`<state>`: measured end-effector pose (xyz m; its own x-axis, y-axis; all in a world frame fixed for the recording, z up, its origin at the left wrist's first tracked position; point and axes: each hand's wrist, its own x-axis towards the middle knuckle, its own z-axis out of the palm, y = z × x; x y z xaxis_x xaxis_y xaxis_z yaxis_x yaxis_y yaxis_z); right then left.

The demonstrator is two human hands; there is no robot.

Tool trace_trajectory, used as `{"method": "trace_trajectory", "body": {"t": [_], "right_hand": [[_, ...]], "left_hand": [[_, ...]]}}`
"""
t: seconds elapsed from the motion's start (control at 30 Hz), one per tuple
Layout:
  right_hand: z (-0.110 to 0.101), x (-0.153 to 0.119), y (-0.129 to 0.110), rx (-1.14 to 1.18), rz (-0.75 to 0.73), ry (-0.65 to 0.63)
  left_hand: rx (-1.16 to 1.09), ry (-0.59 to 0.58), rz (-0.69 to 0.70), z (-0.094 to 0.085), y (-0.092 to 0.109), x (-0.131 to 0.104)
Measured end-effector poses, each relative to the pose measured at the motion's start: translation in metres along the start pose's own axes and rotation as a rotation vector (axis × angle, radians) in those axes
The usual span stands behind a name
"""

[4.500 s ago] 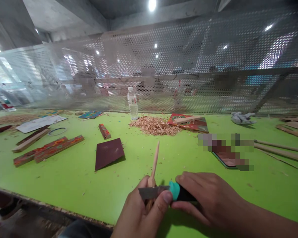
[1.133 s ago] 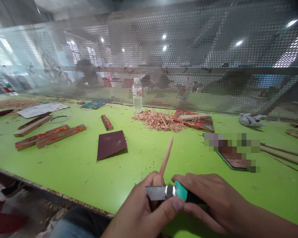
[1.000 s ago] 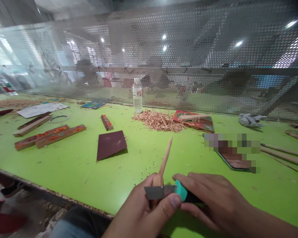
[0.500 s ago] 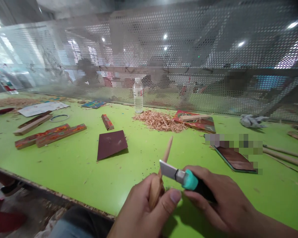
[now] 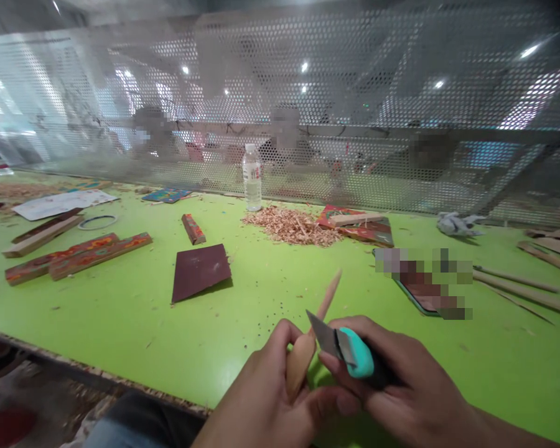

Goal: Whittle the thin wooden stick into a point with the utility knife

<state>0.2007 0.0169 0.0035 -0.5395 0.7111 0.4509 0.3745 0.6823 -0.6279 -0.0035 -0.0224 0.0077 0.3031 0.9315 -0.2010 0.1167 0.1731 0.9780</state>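
Observation:
My left hand is wrapped round the wide end of a carved wooden piece, whose narrow tapered end points up and away to the right. In my right hand is a utility knife with a turquoise and black handle. Its blade lies beside the thin neck of the wood; whether the edge touches it I cannot tell. The thumb of my left hand is close against my right hand, below the knife.
Wood shavings are heaped before a water bottle. Dark sandpaper and painted wood strips lie left. A phone, sticks and crumpled paper lie right. A perforated screen stands behind.
My right hand has moved closer to my left, and the blade has tilted more steeply. The wooden piece leans further right. The whole view has shifted slightly.

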Motion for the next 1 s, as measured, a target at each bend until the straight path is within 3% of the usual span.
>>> {"method": "trace_trajectory", "body": {"t": [0.17, 0.27, 0.47, 0.6, 0.73, 0.9, 1.0], "right_hand": [[-0.001, 0.004, -0.003, 0.051, 0.013, -0.029], [-0.001, 0.0, 0.004, 0.063, 0.093, -0.062], [0.0, -0.006, 0.016, 0.048, 0.181, 0.053], [-0.002, 0.001, 0.015, -0.028, 0.141, 0.087], [-0.003, 0.007, 0.018, -0.107, 0.084, 0.051], [-0.005, 0.011, 0.03, -0.154, 0.047, 0.061], [-0.008, 0.013, 0.034, -0.177, -0.005, 0.033]], "left_hand": [[0.038, -0.008, -0.02, 0.0, 0.007, -0.001], [0.058, 0.003, -0.03, -0.002, 0.01, -0.003], [0.086, -0.034, -0.002, -0.007, -0.004, -0.004], [0.033, -0.029, -0.019, -0.009, -0.016, -0.006], [-0.093, 0.042, -0.027, -0.012, -0.013, -0.008], [-0.129, 0.019, -0.057, -0.014, -0.01, -0.009], [-0.176, 0.112, -0.08, -0.013, -0.013, -0.011]]}}
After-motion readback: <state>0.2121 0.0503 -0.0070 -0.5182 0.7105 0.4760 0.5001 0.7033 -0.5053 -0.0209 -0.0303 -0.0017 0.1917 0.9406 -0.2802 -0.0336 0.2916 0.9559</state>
